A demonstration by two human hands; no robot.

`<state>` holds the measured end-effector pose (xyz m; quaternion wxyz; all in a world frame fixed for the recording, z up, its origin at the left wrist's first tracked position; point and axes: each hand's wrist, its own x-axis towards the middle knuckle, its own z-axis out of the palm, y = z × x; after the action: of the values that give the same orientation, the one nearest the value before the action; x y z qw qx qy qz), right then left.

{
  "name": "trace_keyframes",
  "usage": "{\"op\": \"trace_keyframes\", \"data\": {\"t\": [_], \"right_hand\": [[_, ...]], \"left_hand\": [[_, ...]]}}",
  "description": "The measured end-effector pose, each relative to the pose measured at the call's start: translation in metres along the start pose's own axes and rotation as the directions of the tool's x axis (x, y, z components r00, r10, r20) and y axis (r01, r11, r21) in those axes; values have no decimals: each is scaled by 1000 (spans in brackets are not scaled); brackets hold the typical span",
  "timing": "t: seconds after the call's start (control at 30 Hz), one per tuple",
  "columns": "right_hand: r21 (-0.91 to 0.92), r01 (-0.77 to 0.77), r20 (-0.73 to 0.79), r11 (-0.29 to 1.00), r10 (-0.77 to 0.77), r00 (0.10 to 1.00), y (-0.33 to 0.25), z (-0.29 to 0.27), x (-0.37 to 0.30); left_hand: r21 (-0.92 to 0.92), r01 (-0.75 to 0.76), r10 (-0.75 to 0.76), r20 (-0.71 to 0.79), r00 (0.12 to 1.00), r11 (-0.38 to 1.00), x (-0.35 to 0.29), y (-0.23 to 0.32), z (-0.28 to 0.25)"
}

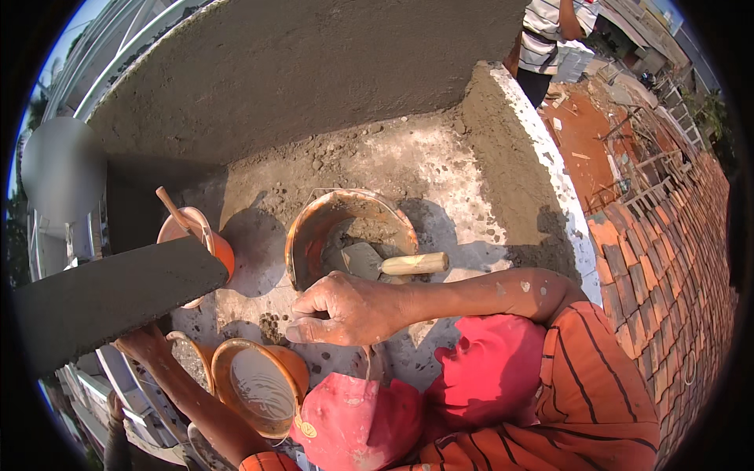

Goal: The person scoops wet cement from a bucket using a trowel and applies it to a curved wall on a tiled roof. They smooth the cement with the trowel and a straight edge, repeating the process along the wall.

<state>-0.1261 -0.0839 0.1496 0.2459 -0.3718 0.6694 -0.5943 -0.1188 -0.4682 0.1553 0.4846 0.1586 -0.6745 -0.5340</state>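
Observation:
My right hand [338,310] hovers just in front of the wide mortar tub [294,243]; its fingers are curled, and whatever they may hold is hidden. Inside the tub, a trowel [412,264] rests on grey mortar, its wooden handle over the rim. At the lower edge of a long, flat, mortar-grey slab [126,290], my left hand [143,345] is partly covered, with its fingers out of sight. Partly behind the slab stands an orange bucket [224,255] with a wooden-handled tool [173,208] in it.
An orange bucket of cloudy water [263,385] stands close to my knees. Plastered walls [314,63] enclose the mortar-strewn floor [428,157]. Beyond the low right wall [542,149] lies a tiled roof [667,275]. A person in a striped shirt [542,39] stands at the far right.

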Motion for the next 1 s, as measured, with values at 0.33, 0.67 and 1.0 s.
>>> {"op": "trace_keyframes", "data": {"t": [0.33, 0.67, 1.0], "right_hand": [[15, -33, -242, 999, 36, 970, -6, -6, -61], [25, -320, -413, 947, 301, 859, -28, 5, -130], [124, -491, -643, 862, 447, 622, -52, 21, -270]], "left_hand": [[187, 303, -354, 407, 842, 934, -108, -131, 81], [-208, -206, 292, 626, 723, 956, 20, 55, 258], [-616, -132, 599, 657, 457, 777, -179, 233, 416]]}}
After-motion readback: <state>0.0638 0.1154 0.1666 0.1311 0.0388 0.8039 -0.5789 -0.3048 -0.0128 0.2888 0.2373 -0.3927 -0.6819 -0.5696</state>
